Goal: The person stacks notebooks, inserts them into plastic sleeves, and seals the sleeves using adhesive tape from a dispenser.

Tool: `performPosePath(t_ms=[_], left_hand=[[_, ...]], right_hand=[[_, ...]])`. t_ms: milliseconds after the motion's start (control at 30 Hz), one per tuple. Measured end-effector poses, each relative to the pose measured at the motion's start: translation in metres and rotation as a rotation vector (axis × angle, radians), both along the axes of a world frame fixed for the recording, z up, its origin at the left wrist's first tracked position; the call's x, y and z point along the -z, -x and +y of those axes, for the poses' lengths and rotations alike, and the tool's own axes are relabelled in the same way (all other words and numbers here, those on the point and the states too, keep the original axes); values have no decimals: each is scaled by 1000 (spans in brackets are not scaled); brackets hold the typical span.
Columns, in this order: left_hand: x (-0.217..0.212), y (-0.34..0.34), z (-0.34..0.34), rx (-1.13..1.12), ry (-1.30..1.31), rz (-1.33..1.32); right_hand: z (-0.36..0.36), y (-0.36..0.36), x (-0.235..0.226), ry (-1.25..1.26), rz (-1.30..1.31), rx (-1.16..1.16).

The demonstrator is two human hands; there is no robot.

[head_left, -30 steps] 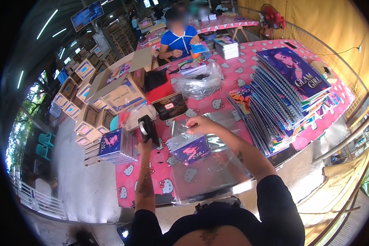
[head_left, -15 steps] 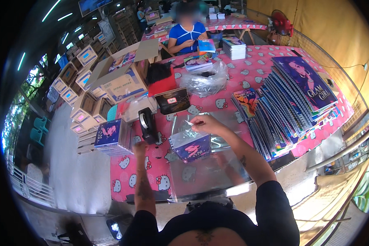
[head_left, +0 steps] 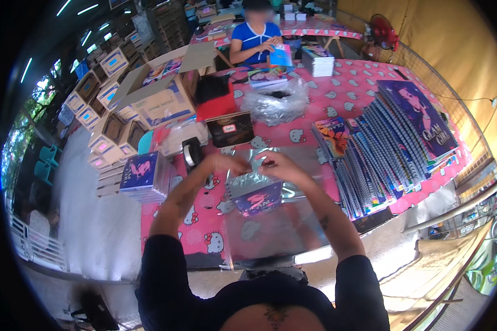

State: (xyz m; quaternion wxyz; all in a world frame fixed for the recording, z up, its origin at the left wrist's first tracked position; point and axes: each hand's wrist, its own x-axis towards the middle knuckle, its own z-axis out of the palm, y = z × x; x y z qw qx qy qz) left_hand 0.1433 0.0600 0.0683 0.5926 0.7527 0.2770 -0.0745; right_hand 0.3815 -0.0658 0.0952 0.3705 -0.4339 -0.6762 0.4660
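Observation:
My left hand [head_left: 218, 164] and my right hand [head_left: 279, 165] meet over a clear plastic sleeve [head_left: 243, 181] and pinch its top edge. A purple spiral notebook [head_left: 258, 197] sits inside the sleeve, just below both hands. Under it lies a stack of clear plastic sleeves [head_left: 270, 231] on the pink patterned tablecloth [head_left: 199, 215]. A black tape dispenser [head_left: 192, 151] stands just left of my left hand.
A fanned row of purple spiral notebooks [head_left: 381, 138] fills the right side. A pile of packed notebooks [head_left: 141, 176] sits at the left edge. Cardboard boxes [head_left: 160, 94], a crumpled clear bag [head_left: 270, 102] and a person in blue [head_left: 257, 38] are farther back.
My left hand has let go of the tape dispenser and moved right to the sleeve's top edge, where it meets my right hand. The dispenser now stands on the table.

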Motion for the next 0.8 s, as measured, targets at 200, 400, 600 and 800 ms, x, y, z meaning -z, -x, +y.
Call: performPosePath(t_ms=[200, 400, 600, 800], left_hand=[[-13, 2, -29, -207, -302, 131], [-80, -28, -165, -274, -1617, 55], [-97, -57, -145, -355, -1042, 136], [-56, -7, -215, -898, -475, -402]], right_hand=[[-7, -9, -6, -39, -82, 137], [-55, 12, -46, -555, -66, 212], [-139, 76, 42, 636, 548, -583], [-111, 12, 111, 636, 1343, -33]])
